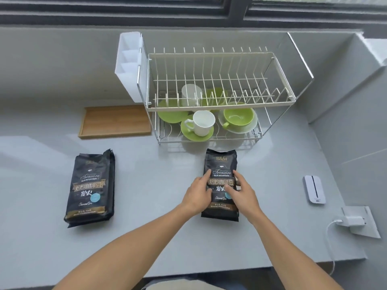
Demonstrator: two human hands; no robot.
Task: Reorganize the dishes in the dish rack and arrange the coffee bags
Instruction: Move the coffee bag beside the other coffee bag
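Both hands, left (198, 194) and right (240, 192), clasp the near bag (221, 164), lying flat below the rack (211, 105), long axis twelve-to-six. Second bag (90, 187) waits at nine o'clock, nearer the left.

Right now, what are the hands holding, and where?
Both hands, left hand and right hand, grip the right coffee bag by its side edges, around mid-height.

Glossy black foil coffee bags (221, 164), wire-metal dish rack (211, 105), matt wooden tray (115, 122).
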